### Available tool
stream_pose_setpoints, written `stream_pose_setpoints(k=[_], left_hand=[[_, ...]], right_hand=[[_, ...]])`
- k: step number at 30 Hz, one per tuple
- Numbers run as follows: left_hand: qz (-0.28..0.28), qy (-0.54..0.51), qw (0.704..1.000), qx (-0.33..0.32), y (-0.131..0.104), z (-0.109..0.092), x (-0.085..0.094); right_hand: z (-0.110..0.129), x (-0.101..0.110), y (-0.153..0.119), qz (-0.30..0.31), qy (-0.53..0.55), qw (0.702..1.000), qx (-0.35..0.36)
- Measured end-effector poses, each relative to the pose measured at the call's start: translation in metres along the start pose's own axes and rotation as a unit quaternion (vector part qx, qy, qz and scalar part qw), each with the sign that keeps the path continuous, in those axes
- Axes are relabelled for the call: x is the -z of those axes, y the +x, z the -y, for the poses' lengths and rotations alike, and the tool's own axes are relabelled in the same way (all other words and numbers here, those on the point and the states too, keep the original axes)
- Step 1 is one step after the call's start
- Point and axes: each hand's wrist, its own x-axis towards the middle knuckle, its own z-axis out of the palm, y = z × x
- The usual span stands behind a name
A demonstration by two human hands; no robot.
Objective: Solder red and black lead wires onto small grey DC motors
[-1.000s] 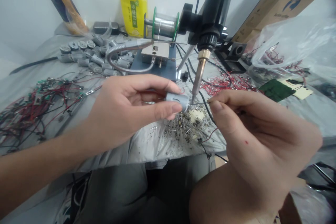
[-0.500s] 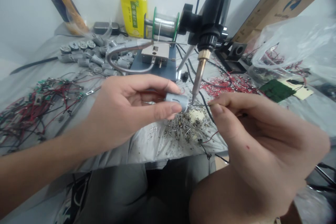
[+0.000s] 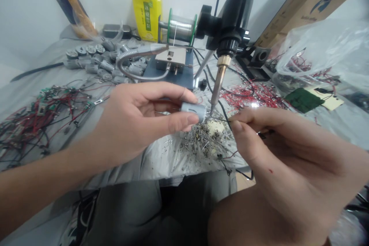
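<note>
Between the thumb and fingers of my left hand (image 3: pixel 147 113) is a small grey cylindrical motor (image 3: pixel 192 111), its end facing right. Right beside that end is the tip of a soldering iron (image 3: pixel 215 94), which hangs from a black stand; whether they touch I cannot tell. My right hand (image 3: pixel 276 150) pinches a thin dark wire (image 3: pixel 220 119) that reaches left to the motor's end under the tip. The exact contact point is too small to make out. Behind the motor stands a solder spool (image 3: pixel 181 26) with green rims, above a metal feeder (image 3: pixel 170 59).
Several grey motors (image 3: pixel 105 65) lie at the back left. Tangled red and black wires with small parts (image 3: pixel 31 119) cover the left side; red wires (image 3: pixel 256 96) lie at right by a plastic bag (image 3: pixel 319 50). Solder scraps (image 3: pixel 201 138) litter the grey covering below my hands.
My right hand has shifted slightly right and down, with the wire's held end a little lower. My left hand and the motor have barely moved.
</note>
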Motion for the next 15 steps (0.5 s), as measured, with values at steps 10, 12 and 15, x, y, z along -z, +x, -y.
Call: stream_pose_setpoints(k=[10, 12, 15], left_hand=[[-0.004, 0.037, 0.999, -0.027, 0.0012, 0.0018, 0.0011], [-0.002, 0.044, 0.999, -0.029, 0.0010, 0.0017, 0.0012], [0.001, 0.049, 0.998, -0.036, 0.0001, 0.0016, 0.0012]], right_hand=[[0.0009, -0.0024, 0.0016, 0.004, -0.011, 1.000, 0.000], [0.0008, -0.0024, 0.0016, 0.003, -0.011, 1.000, 0.000], [0.0011, -0.0003, 0.0000, -0.006, -0.010, 1.000, 0.004]])
